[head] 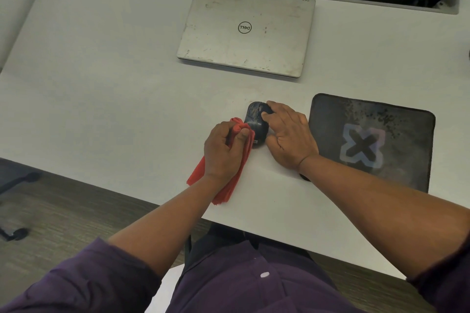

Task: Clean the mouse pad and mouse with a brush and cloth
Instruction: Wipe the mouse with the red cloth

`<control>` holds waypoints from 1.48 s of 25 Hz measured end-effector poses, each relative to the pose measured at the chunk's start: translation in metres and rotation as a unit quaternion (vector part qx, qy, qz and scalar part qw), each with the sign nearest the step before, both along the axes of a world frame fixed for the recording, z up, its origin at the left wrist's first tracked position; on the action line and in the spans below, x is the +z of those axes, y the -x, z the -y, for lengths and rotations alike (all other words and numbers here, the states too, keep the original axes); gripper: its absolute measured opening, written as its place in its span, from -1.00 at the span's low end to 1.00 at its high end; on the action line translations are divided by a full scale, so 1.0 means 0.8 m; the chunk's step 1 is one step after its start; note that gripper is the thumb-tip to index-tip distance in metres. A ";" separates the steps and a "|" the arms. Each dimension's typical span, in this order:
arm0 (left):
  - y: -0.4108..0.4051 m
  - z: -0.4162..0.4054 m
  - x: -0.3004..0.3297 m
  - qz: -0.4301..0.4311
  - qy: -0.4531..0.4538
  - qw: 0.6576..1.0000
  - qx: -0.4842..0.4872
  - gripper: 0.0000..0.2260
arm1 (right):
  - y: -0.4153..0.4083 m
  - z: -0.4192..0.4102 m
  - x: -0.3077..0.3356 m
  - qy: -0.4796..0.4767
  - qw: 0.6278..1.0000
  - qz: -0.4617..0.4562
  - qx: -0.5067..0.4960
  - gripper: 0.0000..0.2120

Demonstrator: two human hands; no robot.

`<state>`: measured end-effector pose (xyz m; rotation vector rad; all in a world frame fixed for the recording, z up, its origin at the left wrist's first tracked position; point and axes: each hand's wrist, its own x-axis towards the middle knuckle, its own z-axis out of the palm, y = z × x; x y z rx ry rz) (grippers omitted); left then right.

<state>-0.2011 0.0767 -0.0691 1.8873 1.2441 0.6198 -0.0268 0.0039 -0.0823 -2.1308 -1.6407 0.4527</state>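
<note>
The left hand (223,152) pinches the red cloth (223,185) against the mouse (256,123); the right hand (290,134) grips its three-o'clock flank. Small, rigid, probably slippery, so hold its sides. The mouse pad (396,122) lies at three o'clock on the counter (114,96).

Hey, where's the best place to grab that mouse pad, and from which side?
Take the mouse pad by its near right corner, coming from the table's front edge. It lies flat, so a thin edge must be peeled up, and that corner is clear of the right hand.
</note>
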 end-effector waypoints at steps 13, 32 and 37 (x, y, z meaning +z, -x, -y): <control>0.010 0.026 0.015 0.005 0.041 0.999 -0.035 -0.70 | -0.002 0.001 0.000 0.001 1.000 -0.015 -0.002 -0.54; 0.014 -0.011 -0.007 -0.076 -0.294 0.836 -0.456 -0.81 | -0.006 -0.001 -0.012 -0.004 1.000 -0.007 -0.005 -0.57; 0.034 -0.006 0.003 -0.036 -0.265 0.899 -0.347 -0.86 | -0.004 0.000 -0.009 -0.010 1.000 -0.012 -0.008 -0.56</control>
